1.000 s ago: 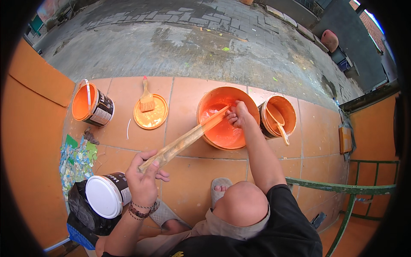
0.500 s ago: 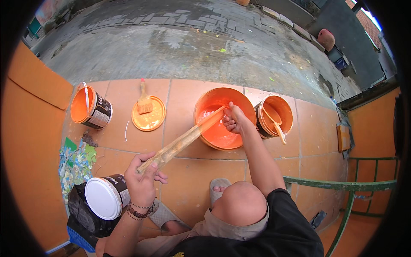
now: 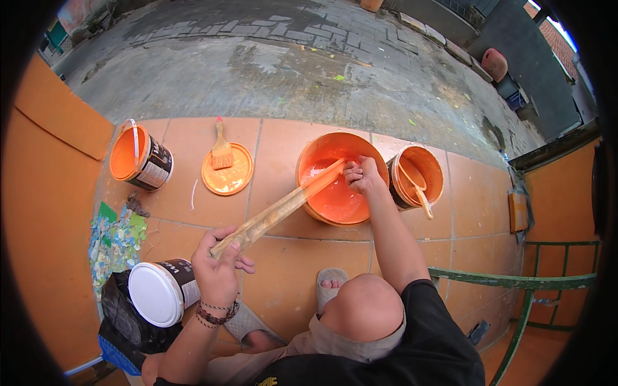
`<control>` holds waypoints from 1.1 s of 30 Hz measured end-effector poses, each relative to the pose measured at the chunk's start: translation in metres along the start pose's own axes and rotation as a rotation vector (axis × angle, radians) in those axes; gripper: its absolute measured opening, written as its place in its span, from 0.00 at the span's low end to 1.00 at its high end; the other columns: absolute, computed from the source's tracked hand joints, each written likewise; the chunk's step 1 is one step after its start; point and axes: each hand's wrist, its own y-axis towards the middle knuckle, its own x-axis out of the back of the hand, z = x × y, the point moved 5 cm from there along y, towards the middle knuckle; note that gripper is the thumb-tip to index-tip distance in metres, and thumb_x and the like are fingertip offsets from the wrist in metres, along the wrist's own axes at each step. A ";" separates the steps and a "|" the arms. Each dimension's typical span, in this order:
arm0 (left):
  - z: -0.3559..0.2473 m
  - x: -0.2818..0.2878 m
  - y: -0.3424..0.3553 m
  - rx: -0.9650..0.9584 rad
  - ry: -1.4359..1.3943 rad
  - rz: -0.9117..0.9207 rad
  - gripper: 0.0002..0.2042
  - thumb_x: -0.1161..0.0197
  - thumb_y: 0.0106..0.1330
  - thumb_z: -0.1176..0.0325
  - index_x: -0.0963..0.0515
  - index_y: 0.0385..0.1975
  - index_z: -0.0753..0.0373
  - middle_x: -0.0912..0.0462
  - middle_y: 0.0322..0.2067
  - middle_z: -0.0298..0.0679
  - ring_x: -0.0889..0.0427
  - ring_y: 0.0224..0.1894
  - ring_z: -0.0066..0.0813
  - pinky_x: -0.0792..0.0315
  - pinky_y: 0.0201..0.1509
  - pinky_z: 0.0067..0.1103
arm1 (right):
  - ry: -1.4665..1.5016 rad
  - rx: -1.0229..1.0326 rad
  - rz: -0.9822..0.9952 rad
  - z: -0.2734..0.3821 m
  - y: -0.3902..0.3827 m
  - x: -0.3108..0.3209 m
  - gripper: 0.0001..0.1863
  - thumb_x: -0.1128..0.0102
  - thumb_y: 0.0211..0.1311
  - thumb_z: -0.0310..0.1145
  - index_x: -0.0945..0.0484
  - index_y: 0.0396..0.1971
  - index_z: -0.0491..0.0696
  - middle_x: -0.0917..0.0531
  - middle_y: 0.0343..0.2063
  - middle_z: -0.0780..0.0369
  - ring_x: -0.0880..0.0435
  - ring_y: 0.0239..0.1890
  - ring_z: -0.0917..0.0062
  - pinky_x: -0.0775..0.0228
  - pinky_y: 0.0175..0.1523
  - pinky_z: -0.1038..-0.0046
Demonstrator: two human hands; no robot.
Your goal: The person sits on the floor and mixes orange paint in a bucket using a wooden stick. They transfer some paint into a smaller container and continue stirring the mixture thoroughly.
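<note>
My left hand [image 3: 217, 264] grasps the near end of the stick [image 3: 277, 211], its orange-coated far end over the bucket [image 3: 329, 144], where my right hand [image 3: 363, 175] curls beside it, gripping what I cannot tell.

Tiles [image 3: 275, 164]: passable between orange lid [image 3: 225, 183] and large bucket [image 3: 318, 149].
Wooden stick [image 3: 264, 220]: bar between my left hand [image 3: 219, 265] and right hand [image 3: 364, 175].
Small pail [image 3: 396, 194]: blocks right of large bucket.
White-lidded pail [image 3: 154, 294]: blocks left of my left forearm [image 3: 188, 350].
</note>
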 end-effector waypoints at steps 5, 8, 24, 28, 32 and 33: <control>0.000 -0.001 0.001 -0.004 0.012 -0.001 0.12 0.46 0.65 0.74 0.31 0.45 0.74 0.23 0.33 0.45 0.21 0.20 0.26 0.23 0.22 0.19 | -0.454 0.093 -0.136 -0.010 -0.009 -0.009 0.22 0.70 0.68 0.51 0.34 0.28 0.50 0.35 0.13 0.67 0.47 0.09 0.88 0.56 0.11 0.87; -0.002 0.001 0.000 -0.019 0.022 -0.002 0.12 0.46 0.65 0.75 0.31 0.45 0.73 0.23 0.33 0.45 0.21 0.20 0.26 0.23 0.21 0.19 | -0.905 0.224 -0.352 -0.013 -0.021 -0.009 0.17 0.61 0.67 0.47 0.32 0.31 0.48 0.32 0.15 0.62 0.43 0.11 0.84 0.49 0.14 0.83; -0.008 -0.005 -0.002 -0.062 0.096 -0.001 0.11 0.46 0.65 0.75 0.30 0.44 0.74 0.23 0.33 0.43 0.22 0.20 0.23 0.25 0.21 0.17 | -2.859 0.378 -0.269 -0.018 -0.047 -0.035 0.32 0.50 0.54 0.25 0.39 0.63 0.50 0.19 0.41 0.56 0.17 0.39 0.65 0.24 0.41 0.66; -0.007 -0.009 -0.001 -0.062 0.102 -0.013 0.11 0.47 0.65 0.75 0.30 0.44 0.74 0.23 0.33 0.43 0.22 0.19 0.23 0.25 0.21 0.17 | -1.942 0.214 -0.310 0.009 -0.044 -0.022 0.32 0.53 0.56 0.25 0.43 0.65 0.47 0.22 0.19 0.59 0.27 0.13 0.77 0.34 0.17 0.76; -0.012 -0.012 0.005 -0.025 0.070 -0.019 0.10 0.46 0.65 0.76 0.29 0.43 0.74 0.23 0.33 0.43 0.22 0.19 0.23 0.25 0.20 0.17 | -1.154 0.011 -0.100 -0.004 -0.033 -0.010 0.26 0.55 0.63 0.35 0.39 0.62 0.48 0.30 0.12 0.64 0.41 0.08 0.85 0.48 0.12 0.85; -0.013 -0.015 0.007 -0.012 0.060 -0.019 0.09 0.46 0.64 0.77 0.29 0.43 0.74 0.23 0.33 0.44 0.22 0.19 0.23 0.26 0.20 0.17 | -1.032 -0.033 -0.024 -0.004 -0.043 -0.012 0.24 0.56 0.65 0.39 0.37 0.60 0.49 0.31 0.12 0.65 0.43 0.09 0.87 0.51 0.11 0.87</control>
